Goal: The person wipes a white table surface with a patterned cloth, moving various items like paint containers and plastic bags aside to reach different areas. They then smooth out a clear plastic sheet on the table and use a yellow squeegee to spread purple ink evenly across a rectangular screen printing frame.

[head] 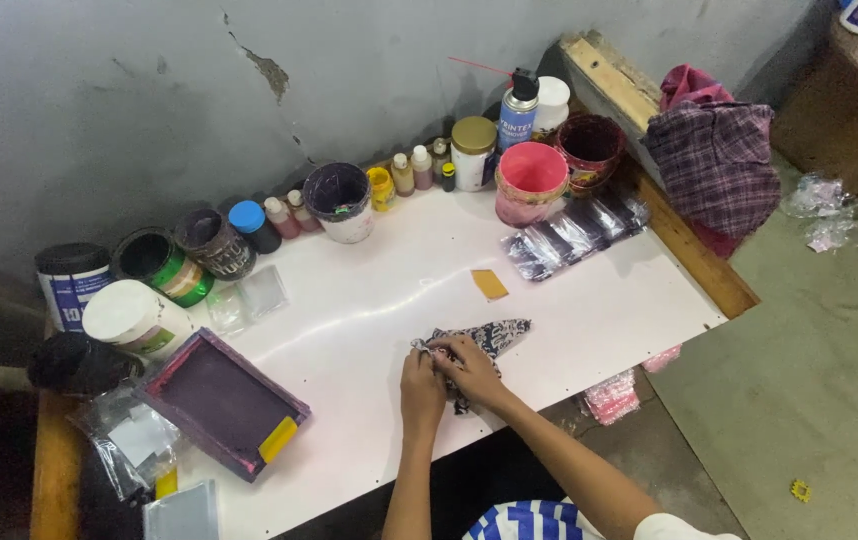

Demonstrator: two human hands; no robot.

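Head view, the only one: both your hands sit together at the near edge of the white table top (369,290), on a small patterned black-and-white cloth (494,335). Your left hand (421,385) lies curled over the cloth's near end, fingers bent down and pressing; whether it pinches a fold I cannot tell. Your right hand (469,368) has its fingers closed on the cloth's edge, thumb side toward the left hand. The cloth lies flat on the board, its free end pointing right, well apart from the yellow card (489,284) behind it. To do this well, I'd say keep the left hand as the anchor and let the right smooth or fold outward, so the fabric doesn't bunch under the palms. Keep it on the bare white patch, away from the purple framed screen (224,400) with its yellow squeegee (278,439) at left, and clear of the pink tub (531,180) and the row of small paint bottles (414,170) along the wall: ink there could smear it.
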